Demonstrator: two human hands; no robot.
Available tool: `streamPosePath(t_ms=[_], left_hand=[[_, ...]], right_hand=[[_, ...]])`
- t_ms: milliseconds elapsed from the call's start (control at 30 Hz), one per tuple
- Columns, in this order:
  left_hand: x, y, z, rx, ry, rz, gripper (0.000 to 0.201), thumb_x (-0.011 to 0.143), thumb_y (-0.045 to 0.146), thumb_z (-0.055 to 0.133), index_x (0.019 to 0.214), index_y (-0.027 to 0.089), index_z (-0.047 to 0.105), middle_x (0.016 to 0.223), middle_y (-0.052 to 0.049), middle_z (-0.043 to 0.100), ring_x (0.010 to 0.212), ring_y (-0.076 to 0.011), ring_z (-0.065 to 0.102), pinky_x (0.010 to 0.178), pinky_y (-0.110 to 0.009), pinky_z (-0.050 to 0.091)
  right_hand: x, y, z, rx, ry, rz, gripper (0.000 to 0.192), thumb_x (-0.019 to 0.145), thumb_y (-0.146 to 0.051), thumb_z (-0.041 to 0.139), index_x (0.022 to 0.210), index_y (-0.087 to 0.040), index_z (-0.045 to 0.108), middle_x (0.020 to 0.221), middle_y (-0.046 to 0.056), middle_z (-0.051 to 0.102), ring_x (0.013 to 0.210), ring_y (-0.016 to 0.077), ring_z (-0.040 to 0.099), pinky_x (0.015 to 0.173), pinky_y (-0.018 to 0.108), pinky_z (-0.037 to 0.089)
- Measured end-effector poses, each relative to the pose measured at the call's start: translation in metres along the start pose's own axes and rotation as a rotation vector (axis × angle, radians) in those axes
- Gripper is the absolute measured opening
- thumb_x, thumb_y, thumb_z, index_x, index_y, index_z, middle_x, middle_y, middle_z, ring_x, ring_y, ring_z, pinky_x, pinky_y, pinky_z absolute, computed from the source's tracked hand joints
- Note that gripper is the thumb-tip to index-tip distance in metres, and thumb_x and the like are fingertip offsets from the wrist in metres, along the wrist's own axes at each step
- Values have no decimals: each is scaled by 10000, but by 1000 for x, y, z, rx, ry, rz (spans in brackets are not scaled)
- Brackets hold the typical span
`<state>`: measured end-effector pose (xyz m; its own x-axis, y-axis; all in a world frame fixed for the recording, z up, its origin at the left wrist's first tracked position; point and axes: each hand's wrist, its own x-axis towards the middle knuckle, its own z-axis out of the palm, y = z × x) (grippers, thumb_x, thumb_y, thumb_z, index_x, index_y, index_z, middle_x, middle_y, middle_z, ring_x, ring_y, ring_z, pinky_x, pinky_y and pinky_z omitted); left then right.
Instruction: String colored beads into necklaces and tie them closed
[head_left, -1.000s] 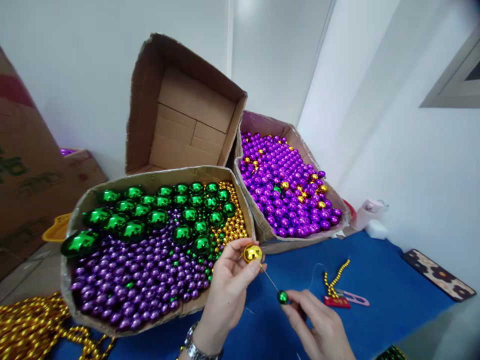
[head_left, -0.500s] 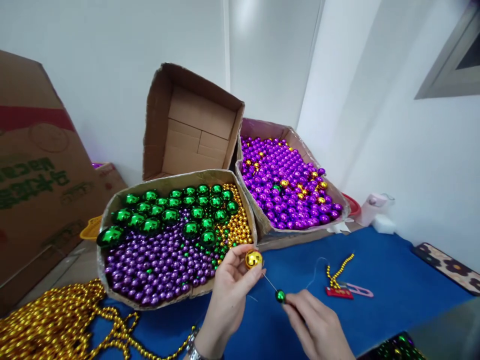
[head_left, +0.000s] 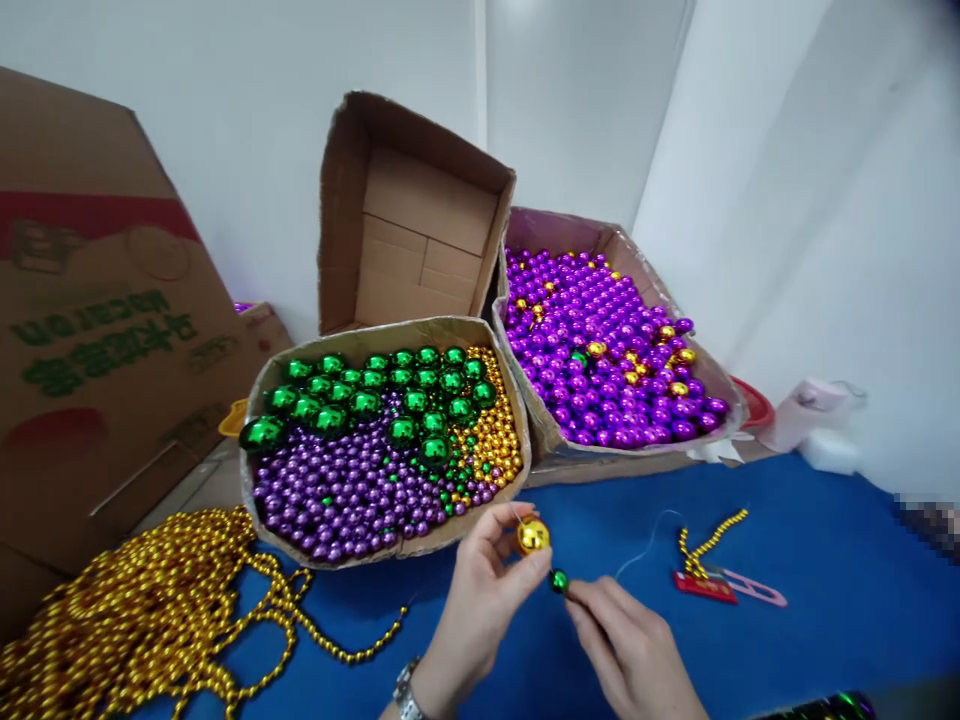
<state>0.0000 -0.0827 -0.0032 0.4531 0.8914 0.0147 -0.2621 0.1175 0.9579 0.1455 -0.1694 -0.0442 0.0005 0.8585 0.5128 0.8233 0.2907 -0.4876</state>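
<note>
My left hand (head_left: 487,580), a metal watch on its wrist, pinches a large shiny gold bead (head_left: 533,536). Close beside that bead sits a smaller green bead (head_left: 559,581), at the fingertips of my right hand (head_left: 626,640). The right fingers are pressed together just behind the green bead; whatever they grip, perhaps the thread or a needle, is hidden. A thin clear thread (head_left: 651,535) curves over the blue cloth from near my right hand to a short gold bead string (head_left: 709,540), which lies by a red clip or cutter (head_left: 705,586) with a pink loop.
A cardboard tray (head_left: 251,470) holds green, small purple and gold beads. Behind it to the right stands a box (head_left: 544,445) of larger purple beads. An upturned empty carton (head_left: 420,230) leans behind. Gold bead strands (head_left: 142,600) are heaped at left, near a big carton (head_left: 90,300).
The gold and green beads have come close together; the straight stretch of thread or needle between them is now hidden. The whole view has shifted, so the boxes appear further right and higher.
</note>
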Motion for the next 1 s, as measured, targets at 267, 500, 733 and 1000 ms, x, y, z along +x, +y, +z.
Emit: streamPosePath(t_ms=[267, 500, 733, 1000], left_hand=[[15, -6, -12, 104, -64, -19, 326, 827, 295, 609, 1136, 203, 562, 1063, -88, 617, 936, -201, 582, 787, -308, 490], [51, 17, -63, 573, 245, 117, 278, 885, 347, 490, 1092, 174, 555, 1035, -83, 642, 880, -195, 619, 739, -301, 512], [96, -12, -75, 1423, -199, 160, 180, 861, 204, 479, 922, 216, 648, 919, -67, 653, 870, -216, 595, 754, -310, 454], [108, -21, -73, 1337, -263, 155, 126, 808, 142, 538, 777, 184, 653, 820, -78, 651, 827, -218, 587, 756, -310, 441]], right_hand=[[5, 22, 5, 115, -16, 31, 170, 946, -250, 427, 998, -211, 584, 758, 27, 614, 632, 135, 630, 596, 198, 499], [12, 33, 8, 213, -41, 116, 138, 943, -233, 441, 1014, -229, 558, 782, 16, 597, 661, 137, 608, 595, 214, 457], [18, 42, 17, 252, -70, 136, 135, 945, -222, 424, 928, -217, 558, 744, 14, 566, 622, 136, 567, 570, 229, 422], [18, 49, 18, 255, -91, 107, 142, 945, -215, 421, 965, -217, 561, 751, 21, 571, 626, 142, 561, 569, 236, 424]])
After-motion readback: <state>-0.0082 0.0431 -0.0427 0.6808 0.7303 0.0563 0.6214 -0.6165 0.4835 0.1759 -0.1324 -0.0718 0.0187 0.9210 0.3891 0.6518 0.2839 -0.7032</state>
